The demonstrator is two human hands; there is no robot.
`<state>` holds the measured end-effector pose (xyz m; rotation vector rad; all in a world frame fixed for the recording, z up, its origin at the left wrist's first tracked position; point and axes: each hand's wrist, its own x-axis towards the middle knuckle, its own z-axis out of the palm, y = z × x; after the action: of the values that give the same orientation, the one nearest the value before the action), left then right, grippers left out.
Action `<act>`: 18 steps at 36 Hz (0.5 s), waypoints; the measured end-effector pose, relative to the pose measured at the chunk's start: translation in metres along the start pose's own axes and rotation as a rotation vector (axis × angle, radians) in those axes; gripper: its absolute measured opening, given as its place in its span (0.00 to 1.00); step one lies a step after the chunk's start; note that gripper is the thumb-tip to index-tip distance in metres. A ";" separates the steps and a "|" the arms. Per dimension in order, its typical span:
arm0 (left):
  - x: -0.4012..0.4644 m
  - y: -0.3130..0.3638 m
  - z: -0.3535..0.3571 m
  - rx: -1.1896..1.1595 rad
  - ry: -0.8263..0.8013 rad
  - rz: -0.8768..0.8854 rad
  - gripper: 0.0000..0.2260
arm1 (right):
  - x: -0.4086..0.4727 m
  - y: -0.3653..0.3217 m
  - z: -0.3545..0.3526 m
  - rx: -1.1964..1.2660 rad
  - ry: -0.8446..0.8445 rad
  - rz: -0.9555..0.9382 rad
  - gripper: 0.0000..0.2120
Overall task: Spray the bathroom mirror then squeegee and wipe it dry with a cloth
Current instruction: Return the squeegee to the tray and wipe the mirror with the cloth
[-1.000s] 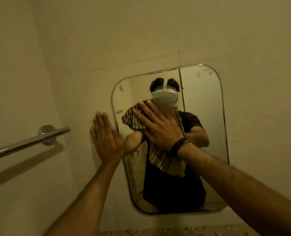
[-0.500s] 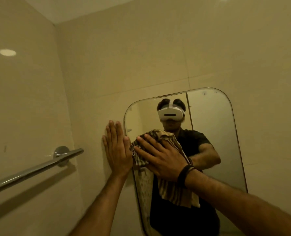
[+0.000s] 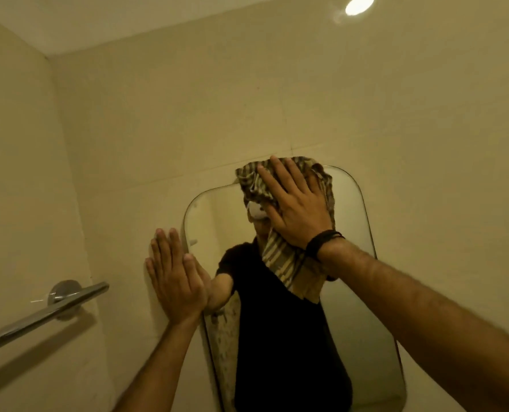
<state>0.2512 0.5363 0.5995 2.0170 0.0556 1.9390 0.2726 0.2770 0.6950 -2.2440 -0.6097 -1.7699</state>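
Where the two forearms rise from the bottom edge of the frame, the nearer things are the hands themselves. The left hand, at centre left, lies flat with its fingers straight and together, palm against the wall tile just beside the mirror's left edge; its thumb side reaches the glass, and it holds nothing. The right hand, higher and a little right of centre, is spread with straight fingers and presses a striped cloth against the mirror. A dark band circles that wrist.

The cloth (brown and cream stripes) is bunched under the palm. Its top fold rises past the mirror's upper edge onto the wall, and a loose tail hangs down below the wrist over the glass.

The mirror is a tall pane with rounded corners, fixed to the wall in the lower middle of the frame, tilted in this view. In it shows the reflection of a person in a dark shirt, mostly covered by the cloth and hand.

At lower left a metal rail runs along the side wall from a round mount. Farthest off, in the upper right corner, a round ceiling light glows.
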 end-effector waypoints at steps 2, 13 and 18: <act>0.000 0.004 0.000 -0.024 -0.006 -0.026 0.27 | -0.007 0.016 -0.004 0.016 0.028 0.110 0.32; -0.009 0.034 0.012 0.058 -0.004 -0.069 0.29 | -0.009 -0.030 0.014 0.003 -0.014 0.006 0.32; -0.017 0.071 0.021 0.061 -0.055 0.166 0.29 | -0.010 -0.009 0.007 -0.045 -0.100 -0.267 0.31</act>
<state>0.2559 0.4607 0.6021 2.1752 -0.0699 2.0011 0.2729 0.2860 0.6826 -2.3869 -0.9371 -1.8124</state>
